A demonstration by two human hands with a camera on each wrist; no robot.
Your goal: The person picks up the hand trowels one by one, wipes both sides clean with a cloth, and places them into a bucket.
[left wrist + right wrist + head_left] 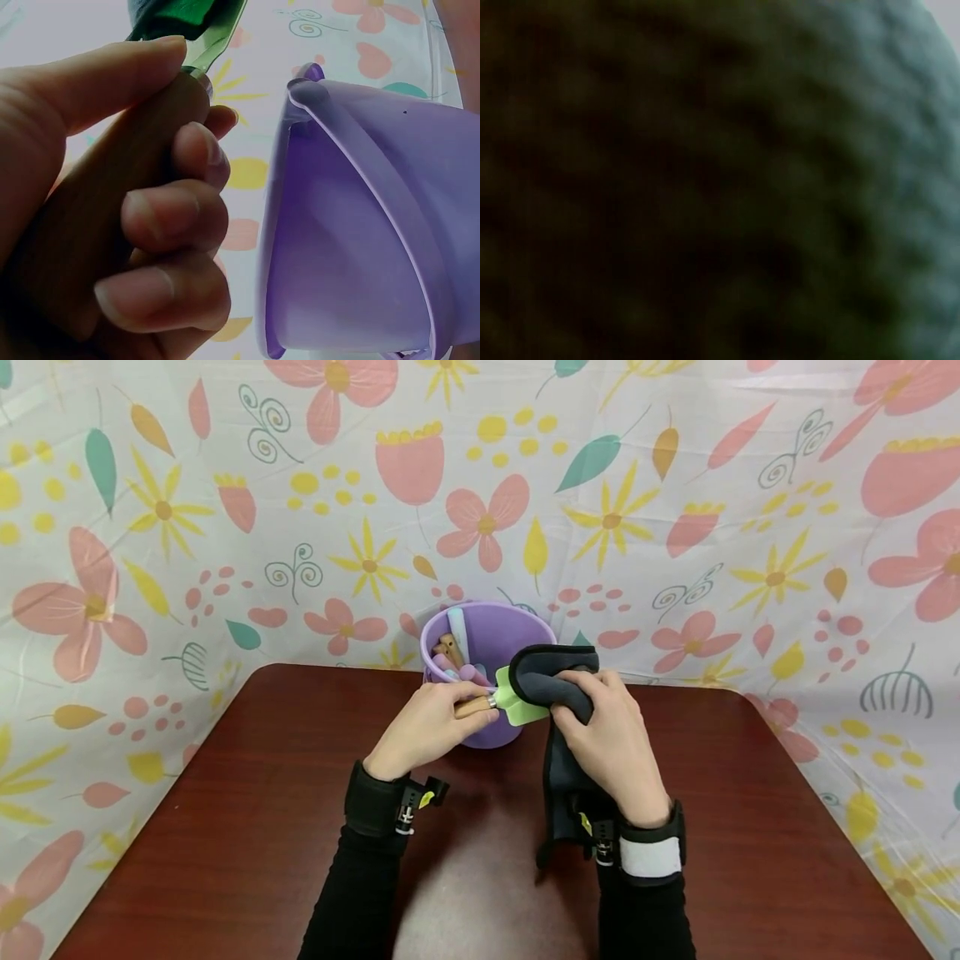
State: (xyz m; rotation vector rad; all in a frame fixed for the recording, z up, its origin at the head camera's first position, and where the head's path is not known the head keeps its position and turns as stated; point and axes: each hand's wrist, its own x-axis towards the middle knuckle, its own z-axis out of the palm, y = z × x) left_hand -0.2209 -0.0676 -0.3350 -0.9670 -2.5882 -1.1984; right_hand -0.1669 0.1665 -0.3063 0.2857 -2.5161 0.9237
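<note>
My left hand (pixel 429 725) grips the wooden handle of a small trowel (pixel 516 700) with a light green blade. Thumb and curled fingers wrap that handle (pixel 127 180) in the left wrist view. In my right hand (pixel 617 739) is a dark grey fabric piece (pixel 564 777) with black edging, its top folded over and its lower part hanging down. The fabric covers part of the green blade. Dark, blurred cloth (pixel 705 180) fills nearly all of the right wrist view, so the right fingers are hidden there.
A purple bucket (pixel 487 737) stands at the back edge of the brown table (pixel 247 827), just behind both hands. Inside it are wooden handles (pixel 450 650) and several pastel pieces. Its handle strap (pixel 397 217) hangs down the side. A flowered cloth (pixel 300 527) hangs behind the table.
</note>
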